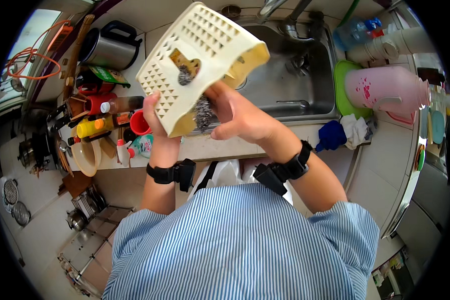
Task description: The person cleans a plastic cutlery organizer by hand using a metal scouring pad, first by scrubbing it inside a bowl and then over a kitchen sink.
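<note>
A cream perforated plastic basket [213,41] is tilted above the counter edge and the near left part of the steel sink [270,86]. My left hand [155,118] grips its lower left side, thumb on the outer wall and the other fingers hidden behind. At the basket's open side is my right hand [240,116], its fingertips partly hidden inside. Grey steel wool [203,113] hangs at the opening beside my right fingers; whether they grip it is unclear. More grey scouring material [185,75] shows through the cut-out in the basket wall.
Left on the counter are a steel electric kettle [110,45], bottles, a red cup [140,123] and a spray bottle [123,152]. A faucet [290,24] rises behind the sink. To the right are a pink thermos [382,88], a green tray [343,75] and cloths [333,135].
</note>
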A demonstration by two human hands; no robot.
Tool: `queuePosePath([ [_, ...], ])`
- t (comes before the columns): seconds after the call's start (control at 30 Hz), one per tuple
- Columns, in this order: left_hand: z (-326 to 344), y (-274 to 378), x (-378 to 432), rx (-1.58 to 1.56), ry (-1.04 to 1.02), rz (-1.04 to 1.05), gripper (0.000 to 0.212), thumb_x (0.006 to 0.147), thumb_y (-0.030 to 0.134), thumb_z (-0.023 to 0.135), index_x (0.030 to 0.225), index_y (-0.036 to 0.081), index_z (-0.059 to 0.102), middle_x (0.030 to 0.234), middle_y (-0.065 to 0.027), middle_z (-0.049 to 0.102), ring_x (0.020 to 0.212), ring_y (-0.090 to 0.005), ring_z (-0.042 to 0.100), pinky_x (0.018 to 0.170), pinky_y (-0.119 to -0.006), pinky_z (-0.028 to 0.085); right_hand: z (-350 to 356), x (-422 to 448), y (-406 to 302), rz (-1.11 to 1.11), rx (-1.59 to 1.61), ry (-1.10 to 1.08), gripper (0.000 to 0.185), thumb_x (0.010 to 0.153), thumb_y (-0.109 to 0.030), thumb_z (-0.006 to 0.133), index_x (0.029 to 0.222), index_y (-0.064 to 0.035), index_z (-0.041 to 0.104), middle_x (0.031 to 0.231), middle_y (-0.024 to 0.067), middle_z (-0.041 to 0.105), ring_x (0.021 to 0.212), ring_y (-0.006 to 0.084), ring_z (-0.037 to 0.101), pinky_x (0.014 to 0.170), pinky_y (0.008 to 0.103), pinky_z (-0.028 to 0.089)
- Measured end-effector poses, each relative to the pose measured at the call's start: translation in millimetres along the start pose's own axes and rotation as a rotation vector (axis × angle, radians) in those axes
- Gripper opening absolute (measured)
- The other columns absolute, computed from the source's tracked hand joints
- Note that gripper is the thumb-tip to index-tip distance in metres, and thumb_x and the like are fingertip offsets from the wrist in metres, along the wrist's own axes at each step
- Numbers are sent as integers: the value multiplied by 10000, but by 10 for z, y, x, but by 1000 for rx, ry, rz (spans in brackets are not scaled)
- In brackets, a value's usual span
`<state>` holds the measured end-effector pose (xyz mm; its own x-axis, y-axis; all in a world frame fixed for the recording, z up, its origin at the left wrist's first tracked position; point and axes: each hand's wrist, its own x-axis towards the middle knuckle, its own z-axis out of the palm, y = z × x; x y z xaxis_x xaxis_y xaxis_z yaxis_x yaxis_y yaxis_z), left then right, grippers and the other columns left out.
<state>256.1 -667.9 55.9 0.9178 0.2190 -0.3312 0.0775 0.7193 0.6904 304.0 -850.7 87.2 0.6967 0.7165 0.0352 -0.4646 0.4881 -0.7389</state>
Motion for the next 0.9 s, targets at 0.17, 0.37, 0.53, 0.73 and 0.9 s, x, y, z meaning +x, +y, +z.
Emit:
queuePosePath([
  [0.17, 37, -202, -68, -27, 10, 53, 664, 803, 296, 550, 1355, -47, 410, 1232, -190, 567, 1086, -295, 603, 942, -393, 499, -62, 126, -131, 192, 49, 145, 761, 591, 51, 689, 1319, 61, 468, 1201, 161, 585, 1114, 264, 568, 954, 342, 481],
  [0.37, 155, -150, -65, 56, 12, 101, 633, 815, 273, 540, 1347, -49, 417, 1240, -187, 564, 1085, -293, 603, 945, -405, 503, 4, 106, -73, 44, 19, 140, 805, 639, 30, 751, 1375, 39, 426, 1249, 145, 578, 1167, 255, 557, 1011, 349, 449],
  [0.53, 211, -57, -52, 60, 0, 59, 589, 845, 356, 514, 1308, -6, 475, 1188, -131, 597, 1051, -257, 595, 903, -362, 483, -4, 25, -106, 94, -144, 217, 789, 641, 25, 765, 1361, 41, 441, 1277, 160, 566, 1180, 259, 546, 1020, 338, 440],
  [0.73, 209, -275, 0, 35, 56, 101, 626, 843, 402, 513, 1314, -9, 474, 1224, -149, 587, 1078, -267, 585, 940, -368, 465, -19, 181, -234, 155, -117, 198, 728, 654, -22, 803, 1297, 60, 472, 1243, 140, 574, 1145, 223, 551, 989, 343, 461],
  [0.9, 149, 2, 111, -88, 6, 51, 621, 871, 399, 499, 1355, 12, 470, 1253, -142, 587, 1119, -284, 579, 965, -382, 462, 14, -93, -153, -75, -425, 218, 618, 773, -6, 751, 1339, 7, 501, 1233, 97, 604, 1147, 157, 549, 982, 294, 443],
])
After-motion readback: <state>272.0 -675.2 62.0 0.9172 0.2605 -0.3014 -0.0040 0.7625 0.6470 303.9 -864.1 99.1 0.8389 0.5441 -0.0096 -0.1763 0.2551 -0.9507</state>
